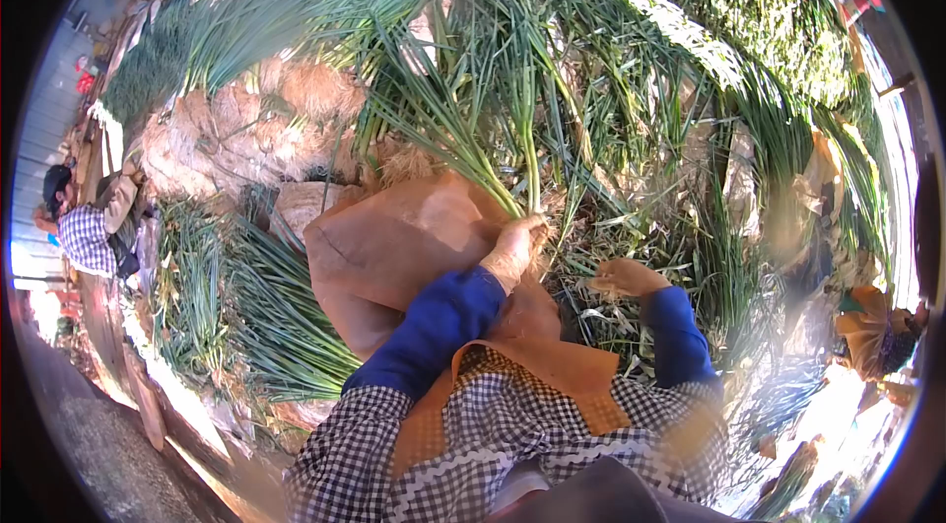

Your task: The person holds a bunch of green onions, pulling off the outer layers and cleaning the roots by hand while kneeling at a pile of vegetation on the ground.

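Observation:
My left hand (519, 242) is closed around the lower stalks of a few long scallions (529, 168). Their leaves fan out away from me, and pale fibrous roots show beside the fist. My right hand (627, 277) hovers a little to the right, apart from the bunch, fingers partly curled; whether a thin bit is pinched in them is unclear. Under my left forearm, a brown sheet (392, 257) covers my lap. Loose leaf trimmings (621, 331) lie below my right hand.
Piled scallions (295, 13) arc across the far side, with a heap of bushy roots (222, 131) at left. Another bundle (281, 308) lies left of my lap. A person (89, 227) works at far left, and another person (883, 334) is partly visible at far right.

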A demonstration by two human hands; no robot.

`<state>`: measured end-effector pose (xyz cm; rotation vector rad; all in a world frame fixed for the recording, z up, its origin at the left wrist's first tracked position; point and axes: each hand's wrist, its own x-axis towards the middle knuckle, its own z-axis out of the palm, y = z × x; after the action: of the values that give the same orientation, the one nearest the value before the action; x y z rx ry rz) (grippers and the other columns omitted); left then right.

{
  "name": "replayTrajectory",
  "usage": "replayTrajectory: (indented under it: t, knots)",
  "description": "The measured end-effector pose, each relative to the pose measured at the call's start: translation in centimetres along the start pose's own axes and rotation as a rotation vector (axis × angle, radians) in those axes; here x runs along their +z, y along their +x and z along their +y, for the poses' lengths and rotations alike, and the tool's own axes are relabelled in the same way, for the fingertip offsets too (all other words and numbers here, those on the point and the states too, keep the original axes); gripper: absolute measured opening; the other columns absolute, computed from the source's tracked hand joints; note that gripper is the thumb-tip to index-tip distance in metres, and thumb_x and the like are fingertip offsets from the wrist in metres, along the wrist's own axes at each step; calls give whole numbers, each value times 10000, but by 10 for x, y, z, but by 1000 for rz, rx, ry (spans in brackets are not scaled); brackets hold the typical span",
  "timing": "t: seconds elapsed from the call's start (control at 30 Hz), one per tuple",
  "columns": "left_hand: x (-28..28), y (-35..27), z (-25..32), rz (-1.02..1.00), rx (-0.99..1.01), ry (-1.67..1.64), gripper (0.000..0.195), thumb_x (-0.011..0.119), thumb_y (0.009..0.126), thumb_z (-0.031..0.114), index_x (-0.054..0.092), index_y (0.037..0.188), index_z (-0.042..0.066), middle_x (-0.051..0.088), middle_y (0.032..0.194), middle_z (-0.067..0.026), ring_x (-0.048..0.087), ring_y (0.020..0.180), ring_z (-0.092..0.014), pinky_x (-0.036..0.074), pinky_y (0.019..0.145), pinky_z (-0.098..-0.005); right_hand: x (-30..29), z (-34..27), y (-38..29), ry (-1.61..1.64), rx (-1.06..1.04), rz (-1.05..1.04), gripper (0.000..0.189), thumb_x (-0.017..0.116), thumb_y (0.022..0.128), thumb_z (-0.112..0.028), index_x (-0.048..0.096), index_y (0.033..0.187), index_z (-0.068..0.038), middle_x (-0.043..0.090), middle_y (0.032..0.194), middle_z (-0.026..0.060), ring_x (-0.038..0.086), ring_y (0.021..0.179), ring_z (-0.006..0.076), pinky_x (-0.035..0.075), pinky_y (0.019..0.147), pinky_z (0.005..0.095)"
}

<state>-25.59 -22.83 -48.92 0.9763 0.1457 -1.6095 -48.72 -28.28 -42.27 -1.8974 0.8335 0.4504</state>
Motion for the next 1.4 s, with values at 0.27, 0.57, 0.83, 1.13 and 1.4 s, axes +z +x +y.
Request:
replayTrajectory:
  t: [0.27, 0.57, 0.83, 1.13, 1.4]
  knots:
    - [8, -11, 21, -244, -60, -252, 316, 527, 846, 101, 475, 1122, -43, 569, 1036, -199, 577, 892, -226, 473, 802, -361, 27, -14, 141, -792, -97, 202, 194, 473, 775, -134, 635, 818, -35, 624, 833, 187, 623, 741, 303, 502, 653, 399]
    - [14, -36, 74, -198, 502, -119, 305, 591, 811, 70, 503, 1095, 5, 590, 995, -125, 590, 895, -228, 513, 741, -358, -1, 183, 32, -357, 845, 199, 314, 423, 822, -224, 625, 1008, -71, 598, 1067, 113, 569, 984, 294, 450, 840, 390]
    - [18, -18, 57, -36, 144, -157, 235, 509, 827, 12, 535, 1060, -6, 574, 807, -66, 561, 696, -167, 506, 635, -284, -149, 90, 223, -161, -1, 1226, 248, 532, 761, -361, 625, 791, -133, 610, 815, 113, 587, 792, 292, 469, 674, 387]
    - [-2, -23, 59, 51, 182, -158, 211, 528, 842, 55, 529, 1041, -16, 579, 834, -76, 570, 731, -165, 501, 647, -270, -140, 36, 280, -418, 23, 613, 283, 616, 721, -347, 617, 827, -85, 619, 772, 113, 606, 738, 259, 496, 640, 347]
    - [12, -27, 22, -240, 62, 54, 204, 587, 807, 51, 574, 995, -25, 614, 852, -75, 592, 806, -169, 487, 695, -264, -46, -66, 108, 492, -587, 44, 521, 640, 751, -313, 488, 1140, -1, 542, 1069, 122, 481, 1028, 211, 379, 886, 334]
